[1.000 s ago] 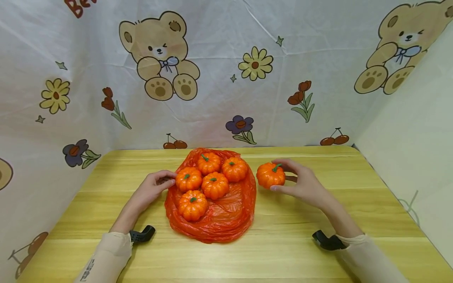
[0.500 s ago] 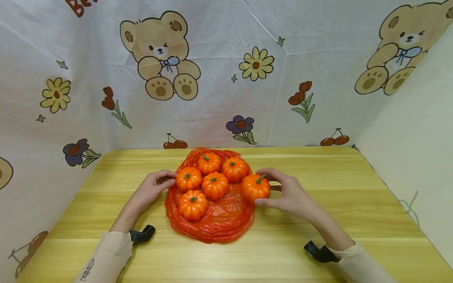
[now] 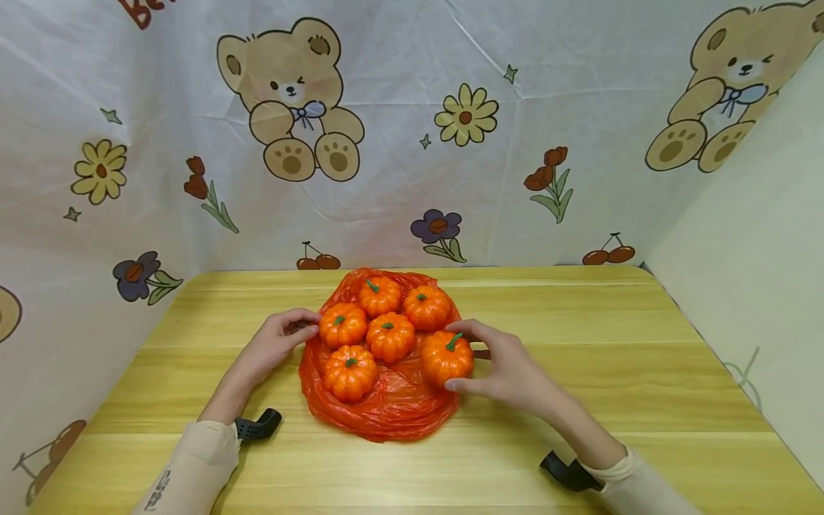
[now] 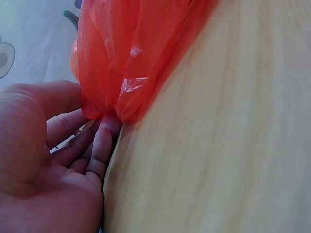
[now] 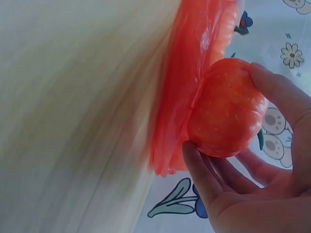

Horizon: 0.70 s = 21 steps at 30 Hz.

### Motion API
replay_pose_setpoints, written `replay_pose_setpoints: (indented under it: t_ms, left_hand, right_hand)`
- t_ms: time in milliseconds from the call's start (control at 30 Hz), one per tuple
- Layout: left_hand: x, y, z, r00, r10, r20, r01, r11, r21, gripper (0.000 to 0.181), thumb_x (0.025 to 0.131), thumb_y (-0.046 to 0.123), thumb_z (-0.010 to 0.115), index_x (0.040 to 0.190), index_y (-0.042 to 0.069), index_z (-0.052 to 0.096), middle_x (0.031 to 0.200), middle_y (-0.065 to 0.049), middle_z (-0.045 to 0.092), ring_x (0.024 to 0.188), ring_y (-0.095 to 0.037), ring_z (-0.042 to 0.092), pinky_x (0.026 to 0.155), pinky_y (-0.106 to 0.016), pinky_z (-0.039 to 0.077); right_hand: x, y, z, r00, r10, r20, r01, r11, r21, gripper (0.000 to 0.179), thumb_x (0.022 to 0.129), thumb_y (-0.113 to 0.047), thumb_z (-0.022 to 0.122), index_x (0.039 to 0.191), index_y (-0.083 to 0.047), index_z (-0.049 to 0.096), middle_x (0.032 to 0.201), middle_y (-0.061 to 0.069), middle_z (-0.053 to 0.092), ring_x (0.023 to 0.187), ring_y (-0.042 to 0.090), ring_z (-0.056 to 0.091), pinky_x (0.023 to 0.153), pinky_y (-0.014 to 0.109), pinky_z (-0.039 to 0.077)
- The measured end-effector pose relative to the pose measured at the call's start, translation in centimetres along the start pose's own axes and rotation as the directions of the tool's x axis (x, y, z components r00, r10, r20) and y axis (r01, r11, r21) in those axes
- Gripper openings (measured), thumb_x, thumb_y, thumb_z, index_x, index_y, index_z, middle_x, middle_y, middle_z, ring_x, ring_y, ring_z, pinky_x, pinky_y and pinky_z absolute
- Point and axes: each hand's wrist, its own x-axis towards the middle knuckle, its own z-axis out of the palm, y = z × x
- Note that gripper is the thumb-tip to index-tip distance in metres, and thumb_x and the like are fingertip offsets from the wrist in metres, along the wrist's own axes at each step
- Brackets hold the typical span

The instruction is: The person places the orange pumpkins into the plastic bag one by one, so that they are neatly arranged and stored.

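Note:
A red plastic bag (image 3: 402, 418) lies spread with its mouth upward on the wooden table. Several small orange pumpkins with green stems sit inside, including a front one (image 3: 350, 373) and a middle one (image 3: 390, 337). My right hand (image 3: 511, 368) grips another pumpkin (image 3: 447, 360) between thumb and fingers, over the bag's right side. In the right wrist view that pumpkin (image 5: 227, 109) is next to the red film. At the bag's left rim, my left hand (image 3: 277, 343) pinches the plastic; the left wrist view shows fingers against the bag (image 4: 131, 58), with some fingertips hidden.
The wooden table (image 3: 644, 357) extends on both sides of the bag. Behind it hangs a white cloth (image 3: 399, 164) printed with bears and flowers. Each wrist wears a black camera mount, such as the left one (image 3: 259, 425).
My right hand has carried its pumpkin left and nearer to me, from beside the bag to above its right side. The left hand stays at the bag's rim.

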Motion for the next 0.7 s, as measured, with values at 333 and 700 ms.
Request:
replay_pose_setpoints:
  t_ms: [333, 700]
  left_hand:
    - [-0.1, -0.2, -0.1, 1.0, -0.001, -0.008, 0.001, 1.0, -0.002, 0.026, 0.106, 0.019, 0.066, 0.127, 0.004, 0.071, 0.129, -0.016, 0.069, 0.109, -0.021, 0.062, 0.091, -0.02, 0.053]
    - [0.1, -0.2, -0.1, 1.0, -0.001, 0.001, 0.001, 1.0, -0.001, 0.026, 0.106, 0.02, 0.066, 0.127, 0.005, 0.071, 0.13, -0.015, 0.069, 0.112, -0.024, 0.061, 0.092, -0.02, 0.052]
  right_hand:
    - [0.5, -1.0, 1.7, 1.0, 0.003, 0.004, -0.003, 0.998, -0.058, 0.073, 0.077, -0.023, 0.096, 0.141, -0.013, 0.06, 0.137, 0.003, 0.067, 0.122, 0.026, 0.067, 0.105, 0.048, 0.055]
    - [0.8, -1.4, 2.8, 1.0, -0.007, -0.002, 0.006, 0.987, -0.16, 0.073, 0.076, -0.024, 0.096, 0.138, -0.015, 0.061, 0.129, 0.002, 0.069, 0.114, 0.021, 0.066, 0.1, 0.046, 0.055]
